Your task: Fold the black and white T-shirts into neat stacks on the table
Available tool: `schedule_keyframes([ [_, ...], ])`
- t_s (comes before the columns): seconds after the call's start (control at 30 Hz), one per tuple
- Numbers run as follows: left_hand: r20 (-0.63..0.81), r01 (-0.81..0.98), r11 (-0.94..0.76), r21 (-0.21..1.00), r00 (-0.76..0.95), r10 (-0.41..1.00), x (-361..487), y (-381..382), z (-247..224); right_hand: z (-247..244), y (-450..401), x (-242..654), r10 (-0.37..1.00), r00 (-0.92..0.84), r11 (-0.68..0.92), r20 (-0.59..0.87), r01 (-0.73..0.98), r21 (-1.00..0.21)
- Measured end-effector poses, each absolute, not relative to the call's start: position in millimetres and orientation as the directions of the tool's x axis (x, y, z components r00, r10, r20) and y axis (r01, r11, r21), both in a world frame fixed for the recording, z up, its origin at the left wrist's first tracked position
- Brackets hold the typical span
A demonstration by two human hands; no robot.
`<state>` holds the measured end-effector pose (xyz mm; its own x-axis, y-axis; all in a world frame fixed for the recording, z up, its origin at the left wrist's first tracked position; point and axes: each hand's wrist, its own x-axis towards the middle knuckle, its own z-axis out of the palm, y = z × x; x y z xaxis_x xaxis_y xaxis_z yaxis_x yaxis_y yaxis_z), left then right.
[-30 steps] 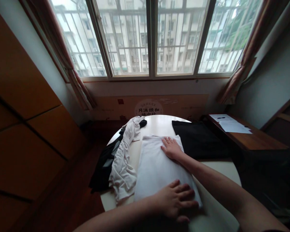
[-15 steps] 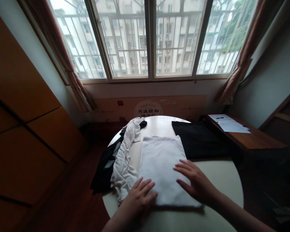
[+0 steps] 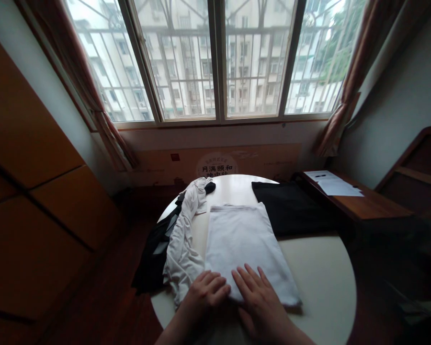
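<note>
- Head view, only one to go on: the white cloth (image 3: 246,239) is folded into a flat block, sitting around the lower middle of the frame on the round table (image 3: 321,270).
- Left hand (image 3: 206,293) is at bottom center, a bit left, palm down. Fingers are bunched together and slightly bent, tips over the cloth's lower left corner. Can't tell if it's pinching the edge or just resting there.
- Right hand (image 3: 258,297) is just beside it, bottom center and a bit right. Fingers are stretched out flat with small gaps, not closed around anything that I can see. Tips lie over the cloth's lower edge, so most of the cloth stretches away above them toward mid-frame.
- Whether either palm is pressing down, can't tell.
- Left of the cloth: a crumpled pale shirt (image 3: 187,239) lying partly over dark clothes (image 3: 149,263), which hang past the table's edge.
- Right of center: a black cloth (image 3: 290,208), spread flat.
- Farther right: papers (image 3: 334,184) on a brown desk (image 3: 379,205).
</note>
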<state>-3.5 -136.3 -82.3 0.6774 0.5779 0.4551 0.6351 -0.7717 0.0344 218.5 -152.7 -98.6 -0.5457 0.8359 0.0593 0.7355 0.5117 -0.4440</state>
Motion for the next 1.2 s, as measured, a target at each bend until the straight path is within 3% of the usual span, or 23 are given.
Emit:
schedule_keyframes([
  [0.17, 0.497, 0.625, -0.779, 0.053, 0.660, 0.563, -3, -135, -66, -108, -149, 221, 0.857, -0.514, 0.487, 0.041, 0.781, -0.391],
  [0.33, 0.527, 0.626, -0.775, 0.091, 0.630, 0.571, -9, -132, -65, -128, -145, 284, 0.904, -0.350, 0.409, 0.246, 0.876, -0.257],
  [0.43, 0.479, 0.623, -0.772, 0.124, 0.644, 0.596, -14, -132, -69, -134, -143, 326, 0.892, -0.354, 0.424, 0.281, 0.870, -0.251],
  [0.7, 0.329, 0.652, -0.739, 0.167, 0.670, 0.666, 52, -138, -78, -98, -131, 331, 0.829, -0.424, 0.552, 0.363, 0.720, -0.420],
  [0.83, 0.376, 0.764, -0.641, 0.076, 0.574, 0.728, 81, -138, -85, -75, -118, 329, 0.810, -0.366, 0.581, 0.459, 0.612, -0.537],
  [0.97, 0.391, 0.875, -0.479, 0.065, 0.420, 0.819, 38, -140, -76, -65, -112, 335, 0.808, -0.327, 0.589, 0.490, 0.472, -0.656],
  [1.07, 0.400, 0.907, -0.386, 0.167, 0.296, 0.868, -11, -144, -61, -62, -112, 333, 0.800, -0.292, 0.599, 0.525, 0.320, -0.734],
  [1.2, 0.455, 0.783, -0.446, 0.434, 0.237, 0.858, -43, -145, -34, -49, -119, 327, 0.807, -0.223, 0.584, 0.546, 0.172, -0.793],
])
